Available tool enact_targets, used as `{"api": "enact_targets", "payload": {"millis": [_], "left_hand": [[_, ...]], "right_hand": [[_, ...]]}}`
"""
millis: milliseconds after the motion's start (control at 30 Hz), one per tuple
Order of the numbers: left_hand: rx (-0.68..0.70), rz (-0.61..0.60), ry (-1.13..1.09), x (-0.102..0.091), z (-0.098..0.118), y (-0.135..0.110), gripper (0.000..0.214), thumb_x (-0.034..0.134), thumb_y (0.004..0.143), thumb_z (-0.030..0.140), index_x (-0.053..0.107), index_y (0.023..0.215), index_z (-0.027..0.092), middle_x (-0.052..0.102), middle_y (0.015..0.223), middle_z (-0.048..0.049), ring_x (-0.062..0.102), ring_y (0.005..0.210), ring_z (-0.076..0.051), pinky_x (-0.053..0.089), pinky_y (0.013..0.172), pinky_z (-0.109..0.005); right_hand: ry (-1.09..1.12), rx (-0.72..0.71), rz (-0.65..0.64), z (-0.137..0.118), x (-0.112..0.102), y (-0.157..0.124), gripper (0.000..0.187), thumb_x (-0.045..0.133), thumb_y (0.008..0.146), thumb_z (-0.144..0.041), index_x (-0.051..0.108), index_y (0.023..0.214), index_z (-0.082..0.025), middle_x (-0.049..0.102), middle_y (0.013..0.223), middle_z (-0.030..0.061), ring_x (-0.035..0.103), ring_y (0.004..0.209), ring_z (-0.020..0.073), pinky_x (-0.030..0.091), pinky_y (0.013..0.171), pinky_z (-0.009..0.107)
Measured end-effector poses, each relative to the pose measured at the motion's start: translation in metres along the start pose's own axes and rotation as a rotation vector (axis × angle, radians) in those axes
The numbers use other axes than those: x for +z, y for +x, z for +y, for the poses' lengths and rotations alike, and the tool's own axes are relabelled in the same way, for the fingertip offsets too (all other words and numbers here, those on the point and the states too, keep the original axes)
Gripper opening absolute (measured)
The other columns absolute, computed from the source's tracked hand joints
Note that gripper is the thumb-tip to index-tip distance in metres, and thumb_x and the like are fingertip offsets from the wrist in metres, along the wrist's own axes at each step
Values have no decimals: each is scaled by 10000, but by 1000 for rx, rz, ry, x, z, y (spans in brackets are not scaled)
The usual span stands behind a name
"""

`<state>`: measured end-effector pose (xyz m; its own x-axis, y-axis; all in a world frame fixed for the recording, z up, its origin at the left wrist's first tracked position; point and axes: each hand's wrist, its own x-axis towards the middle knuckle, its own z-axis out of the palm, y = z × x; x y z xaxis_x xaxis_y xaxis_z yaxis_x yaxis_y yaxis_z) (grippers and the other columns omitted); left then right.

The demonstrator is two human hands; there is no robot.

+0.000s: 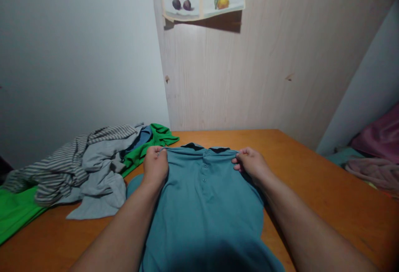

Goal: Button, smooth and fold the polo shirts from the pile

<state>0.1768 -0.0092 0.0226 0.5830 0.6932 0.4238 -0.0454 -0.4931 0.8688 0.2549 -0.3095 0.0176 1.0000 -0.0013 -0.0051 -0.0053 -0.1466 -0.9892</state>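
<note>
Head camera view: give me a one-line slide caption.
Left hand and right hand hold a teal button-placket shirt between them at an orange table, crumpled clothes heaped at left.

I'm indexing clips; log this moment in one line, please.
left hand: gripping teal shirt | right hand: gripping same shirt | front buttons: visible | clothes pile: left side of table
</note>
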Motion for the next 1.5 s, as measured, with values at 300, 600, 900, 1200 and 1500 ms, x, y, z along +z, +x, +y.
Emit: {"api": "enact_targets", "payload": {"millis": [300, 600, 900, 1200, 1500], "left_hand": [[95, -145, 461, 0, 4, -12, 199, 540, 902, 277, 603, 1084, 225, 703, 1109, -90, 645, 1025, -287, 477, 863, -410], [458, -415, 375, 9, 14, -33, 242, 495, 943, 300, 669, 1073, 191, 728, 1085, -100, 658, 1056, -263, 498, 940, -386], [563, -744, 637, 13, 2, -36, 403, 566, 923, 485, 706, 1194, 221, 700, 1273, -117, 619, 1202, -306, 454, 1029, -409], [516, -631, 588, 13, 0, -27, 358, 525, 949, 446, 716, 1127, 201, 729, 1144, -126, 653, 1095, -286, 470, 950, -371], [375, -586, 557, 13, -16, -12, 311, 596, 902, 386, 730, 1107, 193, 726, 1185, -157, 647, 1135, -313, 459, 973, -384]], "right_hand": [[-348, -300, 80, 26, 2, 14, 178, 586, 851, -235, 645, 1011, -184, 730, 839, 53, 684, 768, 182, 498, 697, 270], [-400, -457, 128, 20, -5, 14, 237, 560, 864, -314, 693, 1022, -198, 748, 952, 72, 692, 882, 210, 512, 811, 331], [-58, -225, 333, -1, -40, 27, 272, 570, 768, -302, 646, 1000, -183, 721, 881, 80, 685, 730, 189, 499, 610, 270], [-467, -293, 237, 11, -52, 29, 124, 585, 767, -266, 687, 806, -207, 684, 724, 23, 629, 685, 177, 456, 630, 267], [-594, -272, -52, 5, -78, -4, 228, 707, 629, -129, 752, 836, -215, 762, 863, 42, 679, 819, 196, 508, 749, 271]]}}
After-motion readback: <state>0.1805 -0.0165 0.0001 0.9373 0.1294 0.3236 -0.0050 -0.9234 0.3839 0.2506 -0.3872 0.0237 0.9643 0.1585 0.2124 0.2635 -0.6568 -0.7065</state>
